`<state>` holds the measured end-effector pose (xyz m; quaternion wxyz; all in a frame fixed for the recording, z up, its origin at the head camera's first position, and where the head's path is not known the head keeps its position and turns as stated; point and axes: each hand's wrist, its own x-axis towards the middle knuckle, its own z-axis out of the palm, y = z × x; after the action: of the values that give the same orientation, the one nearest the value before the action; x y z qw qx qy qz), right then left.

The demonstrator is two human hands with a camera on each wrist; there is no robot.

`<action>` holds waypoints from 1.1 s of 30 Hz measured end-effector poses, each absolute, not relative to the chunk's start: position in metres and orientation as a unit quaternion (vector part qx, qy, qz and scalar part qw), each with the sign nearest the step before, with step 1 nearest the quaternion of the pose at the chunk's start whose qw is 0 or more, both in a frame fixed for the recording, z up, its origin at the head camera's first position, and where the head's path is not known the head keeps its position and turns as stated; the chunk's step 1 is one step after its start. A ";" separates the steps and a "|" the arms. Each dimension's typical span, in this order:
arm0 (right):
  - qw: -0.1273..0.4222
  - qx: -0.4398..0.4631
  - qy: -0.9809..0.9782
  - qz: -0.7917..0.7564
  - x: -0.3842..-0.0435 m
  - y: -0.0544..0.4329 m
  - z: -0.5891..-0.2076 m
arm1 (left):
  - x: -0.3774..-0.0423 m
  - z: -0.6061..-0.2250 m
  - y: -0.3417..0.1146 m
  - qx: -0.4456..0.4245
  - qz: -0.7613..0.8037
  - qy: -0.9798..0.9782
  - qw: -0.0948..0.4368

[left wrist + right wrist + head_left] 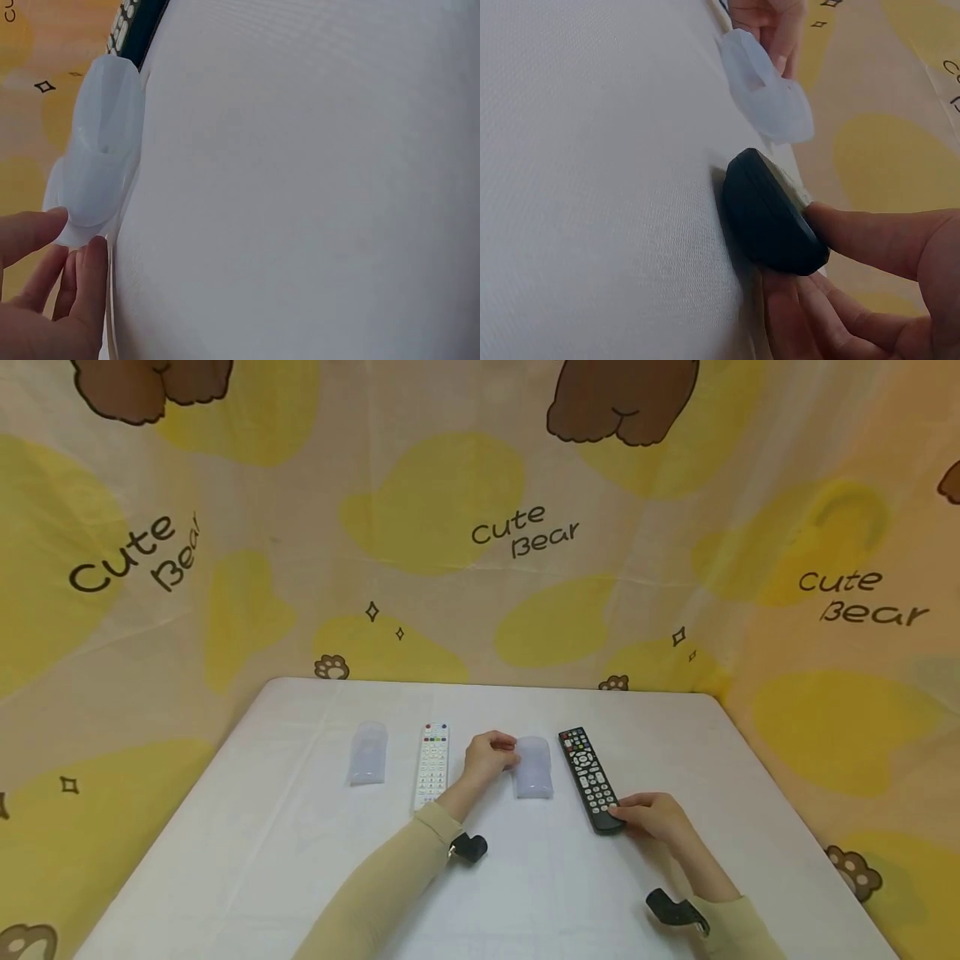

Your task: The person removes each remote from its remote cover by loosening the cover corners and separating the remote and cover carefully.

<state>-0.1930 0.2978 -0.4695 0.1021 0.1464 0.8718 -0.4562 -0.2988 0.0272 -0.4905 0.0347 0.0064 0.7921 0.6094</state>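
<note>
A translucent plastic holder (534, 768) with a rounded top and an open pocket lies on the table near its middle. My left hand (489, 756) pinches the holder's left side; in the left wrist view the thumb (34, 231) is on its edge and the fingertips are below it. To the right, a black remote control (588, 777) lies slanted, its buttons facing up. My right hand (656, 817) grips the near end of this remote, thumb on top and fingers underneath, as the right wrist view shows.
Left of the left hand lies a white remote control (432, 764), its lower end beside the left sleeve (390, 877). Farther left is a second translucent holder (368, 753). The white table (262, 860) meets a patterned cloth (435, 502) at the back and sides.
</note>
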 end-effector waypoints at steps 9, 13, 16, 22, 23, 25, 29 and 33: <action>0.114 0.148 0.875 -0.447 -0.195 0.289 -0.473 | -0.299 -0.491 0.027 0.001 0.617 0.786 0.042; 0.108 0.145 0.880 -0.439 -0.197 0.289 -0.475 | -0.298 -0.491 0.028 0.003 0.618 0.785 0.040; 0.105 0.144 0.884 -0.432 -0.199 0.289 -0.478 | -0.298 -0.491 0.028 0.000 0.616 0.786 0.042; 0.099 0.152 0.880 -0.439 -0.201 0.284 -0.481 | -0.297 -0.491 0.027 -0.009 0.619 0.784 0.053; 0.099 0.149 0.881 -0.439 -0.200 0.283 -0.480 | -0.297 -0.491 0.027 -0.010 0.619 0.784 0.053; 0.098 0.143 0.882 -0.439 -0.200 0.282 -0.480 | -0.297 -0.492 0.026 -0.010 0.616 0.786 0.052; 0.101 0.135 0.886 -0.432 -0.200 0.282 -0.478 | -0.298 -0.492 0.025 -0.011 0.616 0.786 0.050; 0.104 0.138 0.885 -0.431 -0.199 0.284 -0.479 | -0.298 -0.492 0.025 -0.012 0.620 0.782 0.057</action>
<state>-0.1991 0.2845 -0.4789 0.1041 0.1383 0.8854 -0.4314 -0.2979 0.0255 -0.4916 0.0571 -0.0121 0.7821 0.6204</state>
